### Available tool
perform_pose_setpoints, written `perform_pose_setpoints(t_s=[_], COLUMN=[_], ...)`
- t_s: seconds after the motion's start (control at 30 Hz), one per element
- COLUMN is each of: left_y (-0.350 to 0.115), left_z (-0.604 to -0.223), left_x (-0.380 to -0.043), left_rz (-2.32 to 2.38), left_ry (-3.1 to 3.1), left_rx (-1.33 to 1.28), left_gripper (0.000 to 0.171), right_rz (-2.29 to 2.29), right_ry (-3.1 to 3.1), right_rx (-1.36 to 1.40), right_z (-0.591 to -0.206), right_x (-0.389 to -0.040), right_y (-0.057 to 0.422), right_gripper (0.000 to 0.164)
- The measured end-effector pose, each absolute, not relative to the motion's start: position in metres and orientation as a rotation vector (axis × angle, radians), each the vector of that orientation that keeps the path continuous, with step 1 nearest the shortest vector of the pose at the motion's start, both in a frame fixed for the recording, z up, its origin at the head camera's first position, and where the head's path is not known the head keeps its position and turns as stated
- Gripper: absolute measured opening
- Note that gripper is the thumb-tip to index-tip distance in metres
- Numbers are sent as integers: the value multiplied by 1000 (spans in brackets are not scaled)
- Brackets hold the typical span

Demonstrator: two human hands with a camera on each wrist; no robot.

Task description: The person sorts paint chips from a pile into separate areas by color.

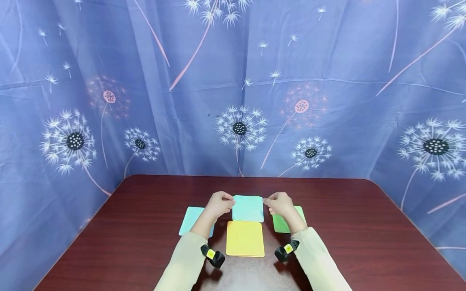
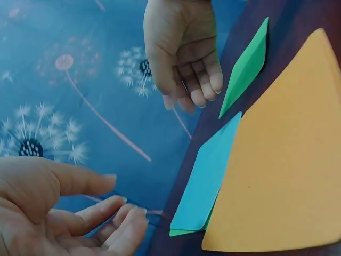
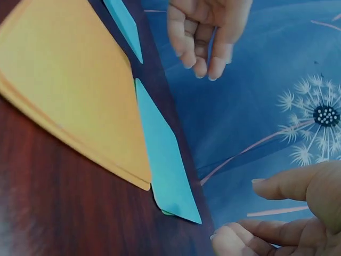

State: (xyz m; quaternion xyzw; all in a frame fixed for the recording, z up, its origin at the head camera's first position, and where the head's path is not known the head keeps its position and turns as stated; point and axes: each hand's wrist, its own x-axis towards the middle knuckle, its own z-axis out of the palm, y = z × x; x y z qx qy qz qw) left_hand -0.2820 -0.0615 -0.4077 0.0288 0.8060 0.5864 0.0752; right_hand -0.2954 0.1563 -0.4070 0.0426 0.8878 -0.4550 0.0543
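Observation:
A light blue square card [image 1: 248, 209] lies on the table between both hands; a thin green edge peeks out beneath it in the wrist views. My left hand [image 1: 220, 204] is beside its left edge, with a gap between thumb and fingers in the left wrist view. On the other side, my right hand [image 1: 279, 203] is near the far right corner, its thumb and fingers [image 3: 266, 229] also apart, holding nothing. Directly nearer me sits a yellow stack of square cards [image 1: 245, 239], its layered edge [image 3: 74, 140] showing in the right wrist view.
Another blue card [image 1: 189, 220] lies at the left, partly behind the left forearm. A green card [image 1: 281, 224] lies at the right, partly covered by the right hand and wrist. The dark red table [image 1: 338, 226] ends at a blue dandelion-print curtain [image 1: 196, 137].

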Motion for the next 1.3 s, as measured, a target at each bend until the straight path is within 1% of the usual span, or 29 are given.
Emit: perform_pose_setpoints(t_s=[0.23,0.43,0.73,1.0,1.2,1.3], left_y=[-55,-45,-43,-38,-40,-40], left_z=[-415,-420,-433,-433,-435,-436], left_x=[-295,-298,-299,-296,-296,-297], left_rz=[1738,1557,1531,1484,1556,1619], left_ry=[2469,2623,2641,2692,2670,2616], left_rx=[-31,-93,-87,-28,-37,-57], left_gripper=[29,29,32,32,30,30], right_rz=[-1363,-1269,-1357,-1385,-1448,-1489], right_ry=[2705,2740,2655,2641,2604,2581], right_rx=[105,128,211,208,229,254], right_z=[-407,-410,-420,-420,-421,-421], right_x=[-305,-307,-308,-306,-303,-305], right_y=[150,146,145,142,140,141], right_gripper=[31,29,34,40,41,38])
